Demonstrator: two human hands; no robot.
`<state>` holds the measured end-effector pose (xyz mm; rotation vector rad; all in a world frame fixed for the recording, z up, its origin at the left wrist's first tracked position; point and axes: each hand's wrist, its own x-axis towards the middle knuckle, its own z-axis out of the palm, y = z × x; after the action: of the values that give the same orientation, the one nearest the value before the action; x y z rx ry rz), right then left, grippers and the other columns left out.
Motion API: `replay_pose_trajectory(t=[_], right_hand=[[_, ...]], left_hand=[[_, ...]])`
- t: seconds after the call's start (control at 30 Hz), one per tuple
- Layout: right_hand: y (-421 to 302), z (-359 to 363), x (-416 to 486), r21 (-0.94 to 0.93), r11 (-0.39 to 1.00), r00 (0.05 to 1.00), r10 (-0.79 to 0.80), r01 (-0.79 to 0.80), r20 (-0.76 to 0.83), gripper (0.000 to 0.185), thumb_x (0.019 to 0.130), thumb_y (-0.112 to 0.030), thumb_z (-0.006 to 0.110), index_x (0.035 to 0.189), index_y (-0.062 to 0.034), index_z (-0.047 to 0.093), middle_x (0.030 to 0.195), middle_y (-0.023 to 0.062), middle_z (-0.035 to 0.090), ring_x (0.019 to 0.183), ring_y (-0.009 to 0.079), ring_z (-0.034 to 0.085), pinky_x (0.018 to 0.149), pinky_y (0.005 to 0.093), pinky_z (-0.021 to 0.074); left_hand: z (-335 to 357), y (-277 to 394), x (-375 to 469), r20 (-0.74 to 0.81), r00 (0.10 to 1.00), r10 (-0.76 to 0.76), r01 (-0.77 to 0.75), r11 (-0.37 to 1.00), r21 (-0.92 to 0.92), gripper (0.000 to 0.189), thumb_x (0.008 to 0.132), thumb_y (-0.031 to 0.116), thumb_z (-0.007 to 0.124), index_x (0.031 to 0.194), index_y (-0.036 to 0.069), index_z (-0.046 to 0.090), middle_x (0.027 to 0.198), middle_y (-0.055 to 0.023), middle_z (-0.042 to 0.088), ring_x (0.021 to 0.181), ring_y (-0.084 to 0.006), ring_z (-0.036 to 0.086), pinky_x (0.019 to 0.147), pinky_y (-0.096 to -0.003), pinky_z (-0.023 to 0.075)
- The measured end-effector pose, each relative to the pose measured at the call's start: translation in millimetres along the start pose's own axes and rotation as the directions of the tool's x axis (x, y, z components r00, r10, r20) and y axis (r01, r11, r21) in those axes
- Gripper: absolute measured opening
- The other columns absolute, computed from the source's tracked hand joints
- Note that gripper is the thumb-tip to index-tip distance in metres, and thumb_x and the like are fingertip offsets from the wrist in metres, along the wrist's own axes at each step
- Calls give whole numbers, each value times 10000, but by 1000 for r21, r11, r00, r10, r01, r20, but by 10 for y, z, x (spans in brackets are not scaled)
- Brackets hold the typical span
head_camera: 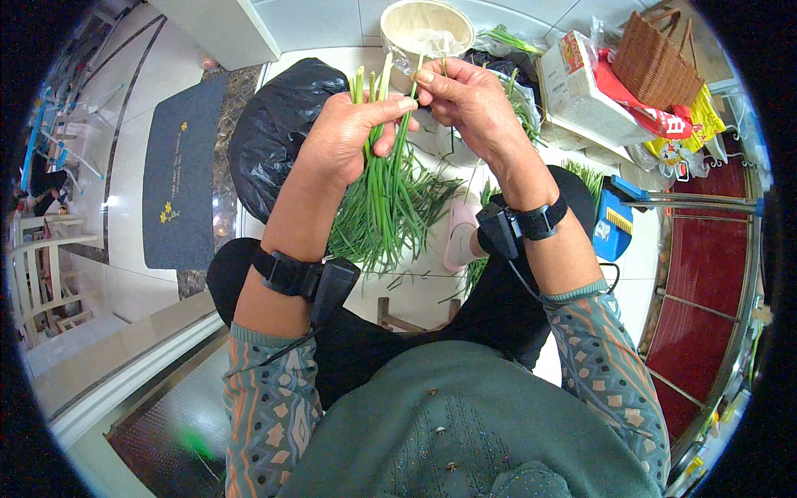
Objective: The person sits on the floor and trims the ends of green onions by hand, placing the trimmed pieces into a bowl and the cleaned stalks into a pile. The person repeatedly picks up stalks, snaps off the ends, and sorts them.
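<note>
A bunch of garlic chives (383, 187) is gripped in my left hand (342, 127). Its pale stem ends point up past my thumb, and the long green leaves hang below. My right hand (470, 99) is just to the right, with thumb and forefinger pinching a chive stalk (416, 81) near its pale end. A thin dark green strand (451, 137) dangles under my right fingers. More loose chives (429, 211) lie on the tiled floor beneath my hands.
Ahead stands a cream bucket (426, 22) with a clear plastic bag. A black plastic bag (280, 137) bulges at the left. On the right are a white box (570, 81), a wicker basket (657, 62) and a blue dustpan (613, 230). A pink slipper (459, 236) is below.
</note>
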<state>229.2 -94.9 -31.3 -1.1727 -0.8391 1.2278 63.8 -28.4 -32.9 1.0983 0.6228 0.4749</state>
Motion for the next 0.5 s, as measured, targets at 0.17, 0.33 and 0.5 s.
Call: replay_pose_trajectory(t=[0.17, 0.33, 0.5], right_hand=[[4, 32, -1, -159, 985, 998, -65, 63, -8, 171, 916, -231, 556, 843, -79, 581, 662, -17, 558, 469, 28, 319, 438, 182, 233], [-16, 0, 34, -165, 980, 988, -126, 111, -86, 169, 921, -218, 534, 840, -76, 575, 647, -12, 552, 468, 24, 325, 434, 180, 238], [-28, -125, 57, -37, 987, 967, -160, 156, -198, 146, 906, -186, 545, 876, -50, 587, 648, 4, 560, 459, 31, 330, 417, 191, 239]], left_hand=[[-18, 34, -1, -37, 999, -22, 23, 1000, 10, 217, 827, 182, 655, 775, -28, 639, 511, -19, 509, 432, -90, 426, 508, -239, 373], [-17, 31, -3, -31, 999, -9, 10, 999, 43, 212, 810, 179, 668, 741, -18, 635, 505, -16, 511, 405, -88, 405, 474, -234, 347], [-35, 29, -17, -24, 999, -24, 25, 1000, 16, 210, 807, 180, 671, 729, -11, 632, 509, -16, 519, 399, -87, 406, 462, -231, 334]])
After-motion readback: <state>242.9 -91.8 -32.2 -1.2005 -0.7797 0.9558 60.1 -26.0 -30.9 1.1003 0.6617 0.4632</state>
